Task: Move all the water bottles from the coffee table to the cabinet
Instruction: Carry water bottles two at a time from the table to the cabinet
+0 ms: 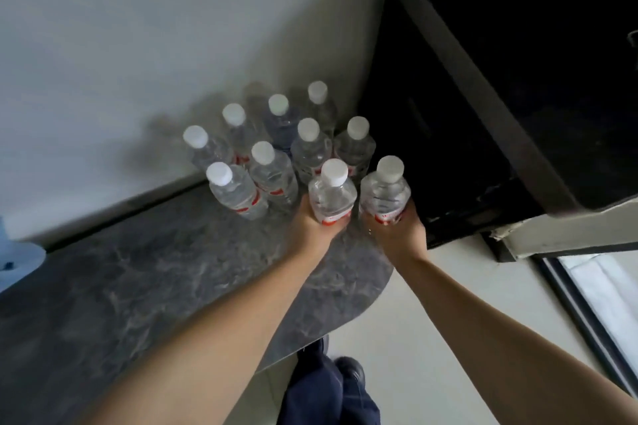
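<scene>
Ten bottles crowd the grey marble cabinet top (145, 272) toward 12 o'clock | left hand (312, 224) grips one bottle (332, 195), right hand (397, 231) another (385, 195) at 3 o'clock | set both upright, bases flat, clear of neighbours and edge.

Ten water bottles (312, 148) show near the middle of the frame, each clear with a white cap, so ten caps (308, 129) in all. Eight bottles stand grouped on the desk (145, 272), and two sit at the lower right of the group, one in each hand. Two hands are in view: the left hand (312, 228) around one bottle (332, 195) and the right hand (400, 231) around the other bottle (386, 195). One dark marbled desk fills the lower left. One pale blue object (15, 260) sits at the left edge.
</scene>
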The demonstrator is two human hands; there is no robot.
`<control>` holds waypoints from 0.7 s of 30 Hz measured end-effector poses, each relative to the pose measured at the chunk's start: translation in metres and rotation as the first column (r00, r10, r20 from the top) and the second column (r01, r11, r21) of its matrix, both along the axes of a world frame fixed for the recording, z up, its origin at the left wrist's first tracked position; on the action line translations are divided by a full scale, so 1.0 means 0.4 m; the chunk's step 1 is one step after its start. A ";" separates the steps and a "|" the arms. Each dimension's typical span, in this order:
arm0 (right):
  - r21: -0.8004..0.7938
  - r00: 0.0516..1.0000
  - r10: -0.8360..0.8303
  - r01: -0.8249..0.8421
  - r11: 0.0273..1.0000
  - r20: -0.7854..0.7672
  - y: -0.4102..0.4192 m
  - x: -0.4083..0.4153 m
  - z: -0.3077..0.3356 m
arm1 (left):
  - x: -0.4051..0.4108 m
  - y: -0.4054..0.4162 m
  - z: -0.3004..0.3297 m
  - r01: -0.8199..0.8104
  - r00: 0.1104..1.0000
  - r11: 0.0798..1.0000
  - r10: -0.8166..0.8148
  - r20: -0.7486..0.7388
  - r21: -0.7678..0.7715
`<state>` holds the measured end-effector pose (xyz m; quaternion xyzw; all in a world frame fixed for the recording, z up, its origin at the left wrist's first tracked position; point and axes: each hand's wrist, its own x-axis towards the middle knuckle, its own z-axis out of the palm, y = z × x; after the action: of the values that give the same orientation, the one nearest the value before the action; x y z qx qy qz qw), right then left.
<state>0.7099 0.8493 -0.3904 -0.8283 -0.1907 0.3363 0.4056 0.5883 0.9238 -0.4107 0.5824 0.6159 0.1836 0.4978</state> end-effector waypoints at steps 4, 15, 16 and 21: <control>0.082 0.999 -0.033 0.030 0.996 0.033 0.048 0.000 -0.065 | 0.047 0.034 -0.087 -0.052 0.999 0.995 0.051 0.008 0.088; 0.056 0.996 0.035 -0.030 0.998 -0.082 0.057 0.015 -0.097 | 0.063 0.066 -0.136 0.054 0.996 0.999 -0.054 0.072 -0.002; 0.051 0.994 0.056 -0.051 0.997 -0.098 0.051 0.018 -0.080 | 0.062 0.068 -0.119 0.050 0.994 0.998 -0.045 0.103 -0.045; 0.033 0.985 0.112 -0.109 0.994 -0.134 0.021 0.027 0.029 | 0.040 0.072 -0.028 0.067 0.982 0.997 -0.058 0.181 -0.044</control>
<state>0.7209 0.8577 -0.3788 -0.7866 -0.2125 0.4112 0.4087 0.6042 0.9525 -0.4218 0.5699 0.5543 0.2045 0.5711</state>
